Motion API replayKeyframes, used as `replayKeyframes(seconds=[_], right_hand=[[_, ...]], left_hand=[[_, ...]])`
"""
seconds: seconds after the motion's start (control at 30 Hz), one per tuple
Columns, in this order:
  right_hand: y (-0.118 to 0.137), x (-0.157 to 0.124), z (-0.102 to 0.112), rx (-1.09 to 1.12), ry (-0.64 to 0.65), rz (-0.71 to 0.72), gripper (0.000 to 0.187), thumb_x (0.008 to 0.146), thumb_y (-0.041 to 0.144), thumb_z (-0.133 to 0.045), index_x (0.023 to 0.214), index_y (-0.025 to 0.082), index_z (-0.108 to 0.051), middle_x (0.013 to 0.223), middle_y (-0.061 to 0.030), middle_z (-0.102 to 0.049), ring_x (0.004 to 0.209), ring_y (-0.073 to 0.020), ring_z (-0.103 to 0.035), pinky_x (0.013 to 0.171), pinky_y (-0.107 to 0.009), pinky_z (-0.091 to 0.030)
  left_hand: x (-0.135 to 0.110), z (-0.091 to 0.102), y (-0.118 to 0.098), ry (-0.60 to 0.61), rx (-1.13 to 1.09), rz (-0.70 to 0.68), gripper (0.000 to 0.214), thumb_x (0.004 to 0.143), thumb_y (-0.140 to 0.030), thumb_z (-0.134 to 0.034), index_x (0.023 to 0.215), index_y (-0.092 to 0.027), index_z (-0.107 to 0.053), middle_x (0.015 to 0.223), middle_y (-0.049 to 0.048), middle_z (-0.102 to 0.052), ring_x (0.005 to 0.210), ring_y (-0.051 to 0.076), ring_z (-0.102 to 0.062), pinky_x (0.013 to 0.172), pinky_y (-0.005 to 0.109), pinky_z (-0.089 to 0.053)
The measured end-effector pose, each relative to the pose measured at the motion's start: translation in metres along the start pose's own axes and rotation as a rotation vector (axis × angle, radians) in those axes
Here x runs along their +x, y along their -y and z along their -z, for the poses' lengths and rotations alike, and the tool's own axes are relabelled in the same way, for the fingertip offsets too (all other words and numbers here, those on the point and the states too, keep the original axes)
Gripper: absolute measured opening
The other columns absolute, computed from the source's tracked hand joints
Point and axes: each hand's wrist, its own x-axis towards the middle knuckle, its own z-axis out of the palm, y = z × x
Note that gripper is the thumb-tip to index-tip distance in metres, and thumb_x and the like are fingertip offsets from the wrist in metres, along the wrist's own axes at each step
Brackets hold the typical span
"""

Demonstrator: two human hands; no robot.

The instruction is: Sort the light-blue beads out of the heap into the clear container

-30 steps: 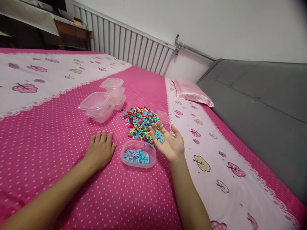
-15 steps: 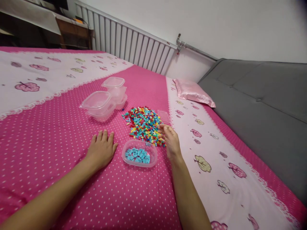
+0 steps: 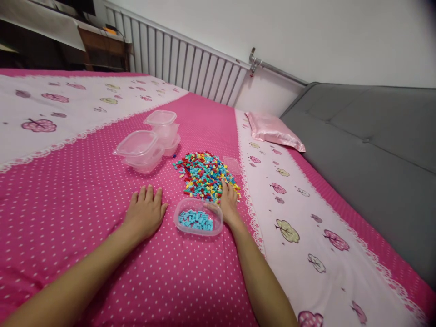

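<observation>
My left hand [image 3: 146,210] lies flat on the pink dotted bedspread with its fingers spread, holding nothing. To its right stands a clear plastic container [image 3: 198,233] with light-blue toy bricks [image 3: 195,220] in it. Behind the container is a heap of small mixed-colour toy bricks [image 3: 203,175]. My right hand [image 3: 228,202] is at the near right edge of this heap, just beside the container's far right corner. Its fingers reach over the bricks, and the thumb, seen through the container's wall, stands apart from them. No brick shows in its grasp.
Several clear plastic containers [image 3: 145,161] with lids stand stacked to the left of the heap. A clear lid [image 3: 232,165] lies at its right. A pink pillow [image 3: 272,131] rests by the grey headboard [image 3: 368,141]. A radiator [image 3: 177,56] runs along the wall.
My right hand has moved left and nearer, from the heap's right side to the container's far right corner, and its thumb has spread. My left hand has stayed in place.
</observation>
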Motion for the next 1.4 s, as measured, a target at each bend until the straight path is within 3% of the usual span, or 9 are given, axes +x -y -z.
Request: replayKeyframes(seconds=[0.13, 0.23, 0.37, 0.6, 0.8, 0.97, 1.17, 1.4], right_hand=[[-0.002, 0.008, -0.006, -0.038, -0.141, 0.084, 0.08, 0.079, 0.051, -0.058, 0.147, 0.021, -0.027, 0.146, -0.0183, -0.032, 0.134, -0.0344, -0.03, 0.106, -0.053, -0.026], [-0.003, 0.014, -0.007, -0.053, -0.228, 0.06, 0.066, 0.082, 0.035, -0.057, 0.142, 0.02, -0.035, 0.138, -0.0163, -0.043, 0.125, -0.0304, -0.039, 0.102, -0.047, -0.032], [-0.002, 0.018, -0.006, -0.07, -0.34, -0.019, 0.065, 0.076, 0.024, -0.059, 0.138, 0.019, -0.041, 0.133, -0.0148, -0.048, 0.121, -0.0307, -0.041, 0.099, -0.046, -0.034], [-0.009, 0.01, -0.009, -0.011, -0.475, 0.006, 0.074, 0.067, 0.033, -0.063, 0.135, 0.015, -0.041, 0.133, -0.0157, -0.049, 0.125, -0.0317, -0.039, 0.105, -0.049, -0.028], [-0.024, -0.015, -0.006, 0.043, -0.47, 0.06, 0.075, 0.072, 0.047, -0.057, 0.139, 0.019, -0.034, 0.143, -0.0161, -0.038, 0.132, -0.0324, -0.033, 0.105, -0.053, -0.028], [-0.056, -0.046, 0.013, 0.038, -0.396, 0.049, 0.077, 0.079, 0.059, -0.048, 0.141, 0.017, -0.032, 0.148, -0.019, -0.031, 0.137, -0.0313, -0.028, 0.108, -0.054, -0.027], [-0.101, -0.082, 0.052, -0.247, -0.101, -0.124, 0.071, 0.091, 0.057, -0.026, 0.143, 0.01, -0.033, 0.152, -0.02, -0.027, 0.141, -0.031, -0.022, 0.113, -0.05, -0.019], [-0.165, -0.109, 0.097, -0.421, -0.02, -0.444, 0.063, 0.093, 0.055, -0.019, 0.145, 0.022, -0.034, 0.152, -0.011, -0.032, 0.14, -0.0293, -0.027, 0.112, -0.051, -0.019]], left_hand=[[-0.001, -0.007, -0.003, -0.069, 0.002, 0.011, 0.057, 0.091, -0.035, -0.036, 0.135, 0.0, -0.048, 0.136, 0.0294, -0.047, 0.128, 0.043, -0.042, 0.104, 0.053, -0.031], [-0.003, -0.008, -0.007, -0.138, 0.0, 0.017, 0.057, 0.092, -0.034, -0.034, 0.133, 0.001, -0.049, 0.134, 0.0307, -0.048, 0.126, 0.044, -0.043, 0.102, 0.054, -0.031], [-0.005, -0.006, -0.01, -0.225, -0.051, 0.036, 0.055, 0.092, -0.035, -0.032, 0.129, 0.0, -0.052, 0.131, 0.0291, -0.051, 0.123, 0.04, -0.046, 0.103, 0.052, -0.031], [-0.006, -0.001, -0.01, -0.265, -0.201, 0.057, 0.049, 0.089, -0.038, -0.039, 0.12, -0.005, -0.057, 0.124, 0.0225, -0.056, 0.12, 0.033, -0.048, 0.105, 0.045, -0.033], [-0.01, 0.002, -0.012, -0.238, -0.253, 0.072, 0.05, 0.089, -0.038, -0.04, 0.123, -0.005, -0.056, 0.126, 0.0227, -0.056, 0.122, 0.032, -0.047, 0.107, 0.045, -0.031], [-0.013, 0.001, -0.012, -0.213, -0.268, 0.076, 0.054, 0.09, -0.037, -0.037, 0.13, -0.004, -0.052, 0.135, 0.0234, -0.05, 0.128, 0.033, -0.043, 0.109, 0.045, -0.028], [-0.015, 0.004, -0.013, -0.18, -0.299, 0.072, 0.057, 0.09, -0.037, -0.036, 0.131, -0.002, -0.05, 0.138, 0.0246, -0.048, 0.13, 0.034, -0.041, 0.11, 0.045, -0.026], [-0.013, 0.005, -0.013, -0.186, -0.301, 0.063, 0.056, 0.089, -0.038, -0.034, 0.13, -0.003, -0.05, 0.136, 0.0241, -0.049, 0.129, 0.034, -0.041, 0.108, 0.048, -0.027]])
